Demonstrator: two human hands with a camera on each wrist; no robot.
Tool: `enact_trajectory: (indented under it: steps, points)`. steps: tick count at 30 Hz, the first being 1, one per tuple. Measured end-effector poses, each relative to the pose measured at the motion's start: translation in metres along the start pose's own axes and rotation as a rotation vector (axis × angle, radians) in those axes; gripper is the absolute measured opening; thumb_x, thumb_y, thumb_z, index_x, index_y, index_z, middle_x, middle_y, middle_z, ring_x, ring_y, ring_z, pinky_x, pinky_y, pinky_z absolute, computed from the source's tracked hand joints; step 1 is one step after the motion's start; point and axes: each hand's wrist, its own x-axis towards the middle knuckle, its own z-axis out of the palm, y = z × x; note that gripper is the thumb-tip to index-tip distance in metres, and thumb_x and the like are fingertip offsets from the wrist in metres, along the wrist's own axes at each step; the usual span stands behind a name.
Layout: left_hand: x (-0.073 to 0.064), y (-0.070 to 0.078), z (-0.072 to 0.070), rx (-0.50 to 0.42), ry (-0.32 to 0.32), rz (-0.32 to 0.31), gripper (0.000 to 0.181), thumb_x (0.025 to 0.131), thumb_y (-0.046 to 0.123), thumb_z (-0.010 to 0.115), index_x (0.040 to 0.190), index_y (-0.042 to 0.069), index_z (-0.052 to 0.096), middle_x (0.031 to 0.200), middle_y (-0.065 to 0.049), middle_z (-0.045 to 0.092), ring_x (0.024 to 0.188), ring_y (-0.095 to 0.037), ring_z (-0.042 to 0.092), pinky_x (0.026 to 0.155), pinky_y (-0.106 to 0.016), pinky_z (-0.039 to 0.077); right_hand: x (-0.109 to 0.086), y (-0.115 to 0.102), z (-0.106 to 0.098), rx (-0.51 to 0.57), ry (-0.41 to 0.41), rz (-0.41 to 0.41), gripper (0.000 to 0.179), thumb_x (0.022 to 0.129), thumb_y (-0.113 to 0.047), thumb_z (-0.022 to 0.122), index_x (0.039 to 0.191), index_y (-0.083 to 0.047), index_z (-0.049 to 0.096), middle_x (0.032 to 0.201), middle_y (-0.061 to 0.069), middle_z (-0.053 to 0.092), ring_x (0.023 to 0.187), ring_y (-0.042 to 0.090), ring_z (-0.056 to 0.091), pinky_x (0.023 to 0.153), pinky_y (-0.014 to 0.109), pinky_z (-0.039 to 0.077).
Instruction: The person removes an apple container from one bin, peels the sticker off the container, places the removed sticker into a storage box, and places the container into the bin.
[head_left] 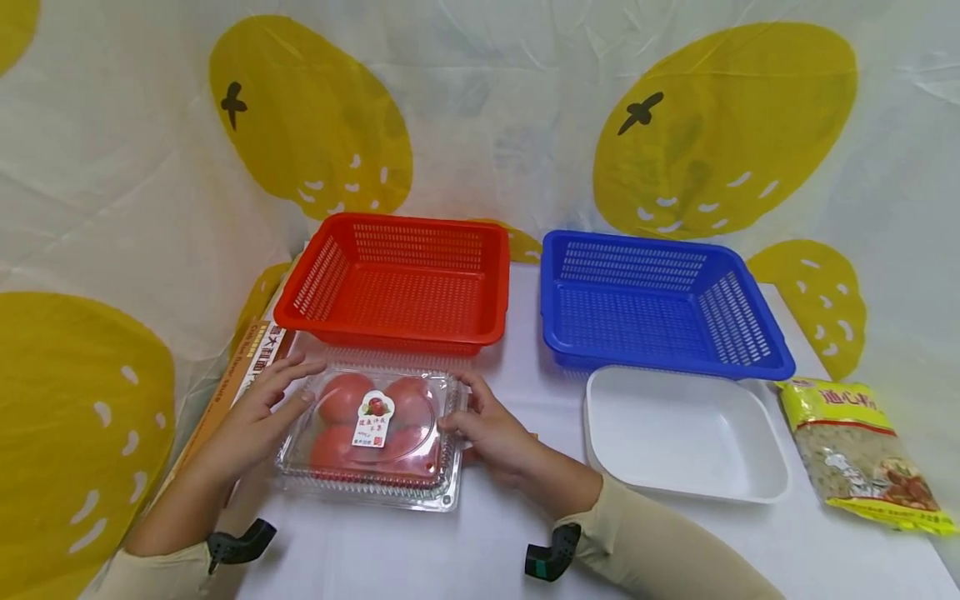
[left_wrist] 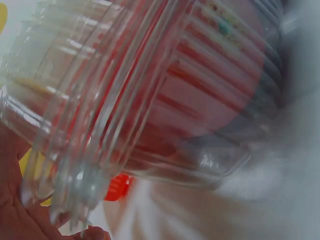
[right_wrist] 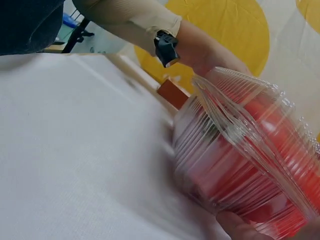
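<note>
A clear plastic clamshell box holds several round red fruits under a lid with a white label. At its right edge my right hand grips the rim, thumb on the lid side. My left hand lies against the left side of the box, its fingers stretched and spread towards the back corner. Ridged plastic walls of the box fill much of the right wrist view, where part of the right thumb shows low down. Fingers under the box are hidden.
Behind the box stands a red basket, with a blue basket to its right. A white tray and a yellow-topped pasta bag are at the right. A brown printed package lies along the left table edge, partly beneath the left arm.
</note>
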Motion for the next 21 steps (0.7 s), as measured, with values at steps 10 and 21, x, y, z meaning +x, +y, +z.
enact_trajectory:
  steps: [10,21]
  points:
    - [0.000,-0.002,0.002,0.027,-0.002,-0.013,0.051,0.110,0.024,0.060,0.158,0.013,0.051,0.170,-0.026,0.025,0.154,-0.055,0.022,0.108,-0.084,0.031,-0.002,-0.005,-0.004,-0.133,-0.012,-0.007,0.079,0.096,-0.014,0.074,0.163,-0.029,0.036,0.148,0.025,0.040,0.098,0.032,0.071,0.074,0.056,0.065]
    - [-0.001,-0.004,0.003,0.005,-0.012,-0.008,0.052,0.110,0.025,0.060,0.160,0.013,0.049,0.170,-0.026,0.026,0.154,-0.055,0.023,0.109,-0.084,0.030,-0.008,-0.018,-0.004,-0.347,0.053,-0.034,0.083,0.097,-0.024,0.078,0.167,-0.029,0.034,0.159,0.024,0.040,0.118,0.039,0.064,0.079,0.050,0.065]
